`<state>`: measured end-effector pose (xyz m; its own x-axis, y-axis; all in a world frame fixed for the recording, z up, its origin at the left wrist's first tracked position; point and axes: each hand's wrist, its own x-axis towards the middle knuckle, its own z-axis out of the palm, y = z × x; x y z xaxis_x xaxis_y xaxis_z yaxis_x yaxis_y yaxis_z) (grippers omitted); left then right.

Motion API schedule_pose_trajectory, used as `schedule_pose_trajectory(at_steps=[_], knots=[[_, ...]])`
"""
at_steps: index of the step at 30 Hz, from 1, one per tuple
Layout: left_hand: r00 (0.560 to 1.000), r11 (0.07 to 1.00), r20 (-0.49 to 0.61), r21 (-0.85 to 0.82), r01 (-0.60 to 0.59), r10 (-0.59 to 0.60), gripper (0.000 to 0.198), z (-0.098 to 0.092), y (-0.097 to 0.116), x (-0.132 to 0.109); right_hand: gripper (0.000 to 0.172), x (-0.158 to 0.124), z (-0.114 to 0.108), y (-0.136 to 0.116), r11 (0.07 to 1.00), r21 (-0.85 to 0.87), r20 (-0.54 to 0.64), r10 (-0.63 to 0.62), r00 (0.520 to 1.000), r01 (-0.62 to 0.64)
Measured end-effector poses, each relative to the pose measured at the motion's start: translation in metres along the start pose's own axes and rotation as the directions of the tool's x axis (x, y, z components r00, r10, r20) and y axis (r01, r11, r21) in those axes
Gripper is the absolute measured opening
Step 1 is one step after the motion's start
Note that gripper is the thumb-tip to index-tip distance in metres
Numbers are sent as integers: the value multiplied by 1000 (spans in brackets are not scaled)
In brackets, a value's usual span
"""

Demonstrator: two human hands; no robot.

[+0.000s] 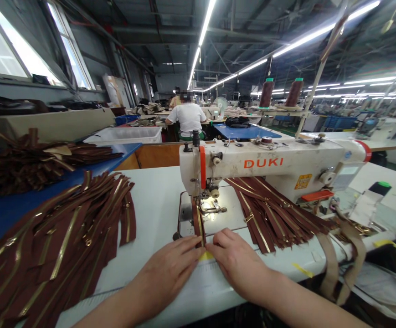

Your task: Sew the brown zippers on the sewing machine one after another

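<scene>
A brown zipper (199, 223) with gold teeth runs lengthwise under the presser foot of the white sewing machine (230, 157). At its near end, my left hand (173, 264) pinches the tape from the left side. My right hand (234, 257) has its fingertips closed on the same end from the right. Both hands lie low over the table, just in front of the needle plate (227, 214). The needle's tip is too small to make out. To the right, under the machine arm, lies a fanned bundle of brown zippers (269, 214).
A large heap of brown zippers (71, 228) covers the table's left side; another pile (33, 159) lies on a blue surface beyond. Beige straps (346, 259) hang at the right edge. Thread cones (266, 93) stand behind the machine. A person in a white shirt (187, 118) sits ahead.
</scene>
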<state>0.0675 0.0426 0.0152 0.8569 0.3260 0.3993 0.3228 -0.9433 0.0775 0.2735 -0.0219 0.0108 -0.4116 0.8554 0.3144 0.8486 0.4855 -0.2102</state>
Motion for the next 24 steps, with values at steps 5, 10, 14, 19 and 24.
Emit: schedule_pose_trajectory(at_steps=[5, 10, 14, 19, 24], knots=[[992, 988, 13, -85, 125, -125, 33, 1, 7, 6, 20, -1, -4, 0, 997, -53, 54, -46, 998, 48], [995, 989, 2, -105, 103, -104, 32, -1, 11, 11, 26, -5, -14, 9, 994, 47, 89, -102, 991, 98], [996, 993, 16, -82, 86, -85, 30, 1, 8, 9, 28, 5, -14, 24, 957, 284, 5, -61, 998, 57], [996, 996, 45, -31, 83, -81, 32, 2, 6, 7, 15, 37, -1, 36, 972, 229, -88, 67, 994, -46], [994, 996, 59, -4, 91, -91, 30, 1, 8, 7, 13, 51, 8, 35, 998, 43, -90, 48, 995, -44]])
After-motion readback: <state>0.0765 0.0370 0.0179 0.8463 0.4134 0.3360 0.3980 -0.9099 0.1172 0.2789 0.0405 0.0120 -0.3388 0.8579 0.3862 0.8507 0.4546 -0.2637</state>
